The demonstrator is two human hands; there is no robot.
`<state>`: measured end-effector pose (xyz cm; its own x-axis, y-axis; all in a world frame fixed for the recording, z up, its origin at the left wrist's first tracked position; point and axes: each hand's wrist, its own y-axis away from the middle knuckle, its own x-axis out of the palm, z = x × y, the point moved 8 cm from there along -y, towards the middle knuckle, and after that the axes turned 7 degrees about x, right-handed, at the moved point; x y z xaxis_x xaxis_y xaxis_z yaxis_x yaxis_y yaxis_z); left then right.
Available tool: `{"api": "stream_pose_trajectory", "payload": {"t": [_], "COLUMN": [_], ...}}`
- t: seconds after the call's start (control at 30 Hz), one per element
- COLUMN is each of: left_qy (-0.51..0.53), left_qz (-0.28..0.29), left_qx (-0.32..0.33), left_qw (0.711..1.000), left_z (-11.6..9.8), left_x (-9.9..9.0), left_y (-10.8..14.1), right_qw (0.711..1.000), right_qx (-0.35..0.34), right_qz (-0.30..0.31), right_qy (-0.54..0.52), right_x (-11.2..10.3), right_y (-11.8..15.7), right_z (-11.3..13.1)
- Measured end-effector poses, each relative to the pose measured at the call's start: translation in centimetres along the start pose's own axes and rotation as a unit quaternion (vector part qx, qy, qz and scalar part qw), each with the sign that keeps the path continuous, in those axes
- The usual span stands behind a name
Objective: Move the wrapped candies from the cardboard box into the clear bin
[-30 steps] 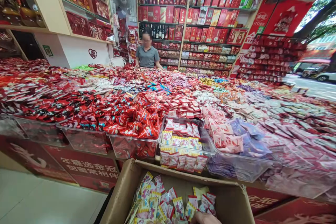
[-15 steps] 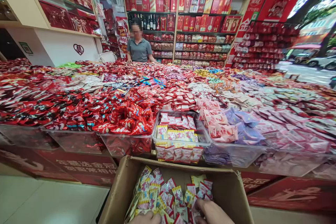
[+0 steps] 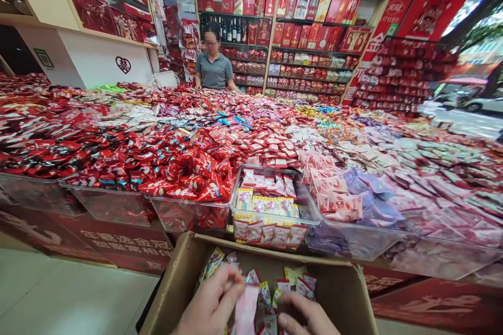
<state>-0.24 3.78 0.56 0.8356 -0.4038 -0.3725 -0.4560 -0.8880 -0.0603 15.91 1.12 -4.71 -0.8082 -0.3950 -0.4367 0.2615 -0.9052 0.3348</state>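
My left hand (image 3: 214, 301) is above the open cardboard box (image 3: 356, 298), its thumb and fingers pinched on a pink candy packet (image 3: 247, 308). Lower right in the box, my right hand (image 3: 308, 316) is close to the loose wrapped candies (image 3: 264, 293); its thumb and curved fingers are apart, with nothing visible between them. The candies have pink, white and yellow wrappers. Just beyond the box stands a clear plastic bin (image 3: 310, 215) holding neat rows of similar yellow-and-pink packets (image 3: 271, 204).
Bins of red packets (image 3: 196, 167) lie to the left, with purple packets (image 3: 369, 199) and pink ones to the right. Across the heaped display a person in a grey shirt (image 3: 215, 70) stands before shelves of bottles and red boxes (image 3: 249, 0).
My left hand has risen from the box's candies with a pink packet. My right hand has shifted slightly, still low in the box. The view has turned a little to the left.
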Motion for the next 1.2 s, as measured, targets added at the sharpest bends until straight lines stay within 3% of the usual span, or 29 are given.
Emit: {"api": "stream_pose_trajectory", "payload": {"t": [0.1, 0.2, 0.3, 0.37, 0.47, 0.53, 0.63, 0.77, 0.87, 0.97, 1.07, 1.2], "left_qy": [0.150, 0.222, 0.266, 0.293, 0.312, 0.325, 0.356, 0.345, 0.330, 0.308, 0.312, 0.351], "left_qz": [-0.065, -0.074, -0.080, -0.067, -0.017, -0.002, -0.022, -0.090, -0.101, -0.100, -0.135, -0.136], "left_qx": [0.002, 0.026, 0.058, 0.083, 0.113, 0.111, 0.106, 0.073, 0.046, 0.036, 0.030, 0.050], "left_qw": [0.987, 0.972, 0.959, 0.950, 0.943, 0.939, 0.928, 0.931, 0.937, 0.945, 0.940, 0.925], "left_z": [-4.1, -5.6, -5.3, -4.9, -4.9, -4.7, -4.4, -3.4, -2.6, -2.0, -1.1, -0.7], "left_x": [-0.6, -0.4, -0.6, -0.5, 0.4, 1.1, 1.7, 1.7, 1.7, 1.7, 1.3, 1.6], "left_y": [-1.7, -3.1, -4.1, -4.8, -5.6, -5.8, -5.8, -5.6, -5.3, -5.1, -4.8, -4.2], "right_qw": [0.955, 0.928, 0.945, 0.954, 0.910, 0.878, 0.876, 0.866, 0.856, 0.850, 0.842, 0.862], "right_qx": [-0.080, -0.071, -0.063, -0.106, -0.234, -0.289, -0.291, -0.228, -0.169, -0.120, -0.095, -0.096], "right_qz": [0.055, 0.032, -0.064, -0.162, -0.330, -0.378, -0.375, -0.347, -0.315, -0.316, -0.319, -0.269], "right_qy": [-0.279, -0.364, -0.314, -0.229, -0.094, -0.054, -0.089, -0.278, -0.373, -0.403, -0.425, -0.419], "right_x": [0.0, -0.4, -1.7, -3.5, -6.4, -7.0, -6.8, -5.8, -4.9, -4.6, -4.1, -2.5], "right_y": [1.2, 1.2, 0.6, 0.5, 1.7, 2.2, 1.7, 0.7, -0.1, -0.4, -0.8, -1.1], "right_z": [5.4, 7.9, 7.6, 7.4, 8.1, 8.4, 8.2, 6.8, 5.7, 4.6, 3.8, 4.6]}}
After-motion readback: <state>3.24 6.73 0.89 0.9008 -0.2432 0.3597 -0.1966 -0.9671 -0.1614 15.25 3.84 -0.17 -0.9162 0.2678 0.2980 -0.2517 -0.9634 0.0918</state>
